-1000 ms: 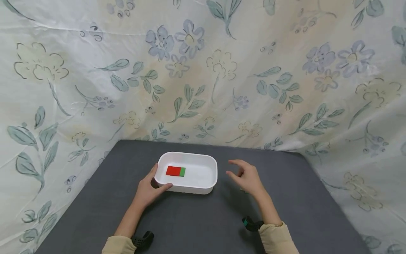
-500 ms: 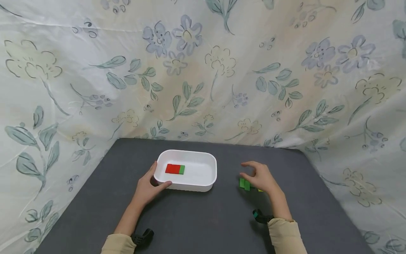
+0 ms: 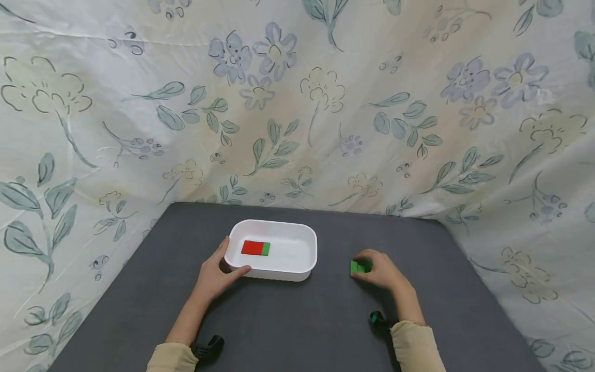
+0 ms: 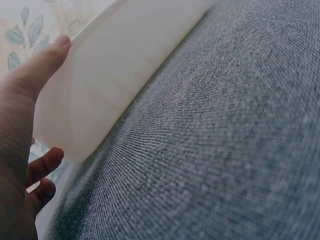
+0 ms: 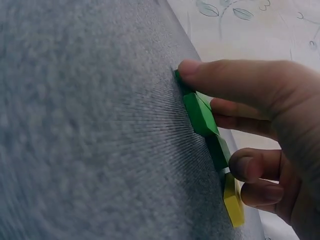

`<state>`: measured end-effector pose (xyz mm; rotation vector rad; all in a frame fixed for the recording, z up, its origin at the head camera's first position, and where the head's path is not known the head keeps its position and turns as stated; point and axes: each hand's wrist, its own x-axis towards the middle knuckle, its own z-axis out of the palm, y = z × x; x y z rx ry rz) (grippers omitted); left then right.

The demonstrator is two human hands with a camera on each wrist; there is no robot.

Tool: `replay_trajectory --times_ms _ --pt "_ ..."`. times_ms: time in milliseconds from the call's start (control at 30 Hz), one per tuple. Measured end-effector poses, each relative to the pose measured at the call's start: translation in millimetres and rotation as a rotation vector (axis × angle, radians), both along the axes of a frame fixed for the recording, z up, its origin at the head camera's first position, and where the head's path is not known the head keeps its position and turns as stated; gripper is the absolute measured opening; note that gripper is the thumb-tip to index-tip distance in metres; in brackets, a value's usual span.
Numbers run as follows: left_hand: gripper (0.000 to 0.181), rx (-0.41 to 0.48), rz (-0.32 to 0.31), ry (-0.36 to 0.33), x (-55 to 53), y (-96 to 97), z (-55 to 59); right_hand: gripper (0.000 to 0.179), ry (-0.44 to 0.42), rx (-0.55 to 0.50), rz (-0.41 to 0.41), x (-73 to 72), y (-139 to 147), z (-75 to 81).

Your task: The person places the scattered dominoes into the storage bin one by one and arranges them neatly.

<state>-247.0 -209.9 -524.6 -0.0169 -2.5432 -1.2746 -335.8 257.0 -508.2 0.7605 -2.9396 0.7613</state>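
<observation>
My left hand point(image 3: 215, 279) grips the left end of a white plastic container point(image 3: 290, 271), its thumb over the front rim. Red blocks point(image 3: 252, 248) and one green block point(image 3: 266, 249) lie side by side inside it. To the right, my right hand point(image 3: 383, 271) pinches the nearest of a few green blocks point(image 3: 355, 267) on the table, between thumb and forefinger. In the right wrist view the thumb lies against the far end block, and more green blocks point(image 5: 201, 114) and a yellow block point(image 5: 233, 202) run in a row under the other fingers. The forefinger's tip is hidden there.
A dark grey cloth point(image 3: 297, 325) covers the table, whose back edge meets a hanging floral sheet point(image 3: 297, 103). Black straps point(image 3: 208, 348) sit on both wrists below beige sleeves point(image 3: 416, 343).
My right hand has moved right and down onto the green blocks, and its thumb and forefinger have drawn together. The left hand has stayed on the container.
</observation>
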Motion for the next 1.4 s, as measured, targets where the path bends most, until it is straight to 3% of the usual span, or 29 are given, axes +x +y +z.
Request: replay_trajectory --times_ms 567,1400 --pt "0.113 -0.002 -0.005 0.017 -2.8 -1.6 -3.2 0.044 0.044 0.029 0.032 0.9 0.5 -3.9" --pt "0.117 -0.012 0.017 0.004 -0.9 1.1 -1.8 0.041 0.049 -0.01 -0.016 0.9 0.8 -4.9"
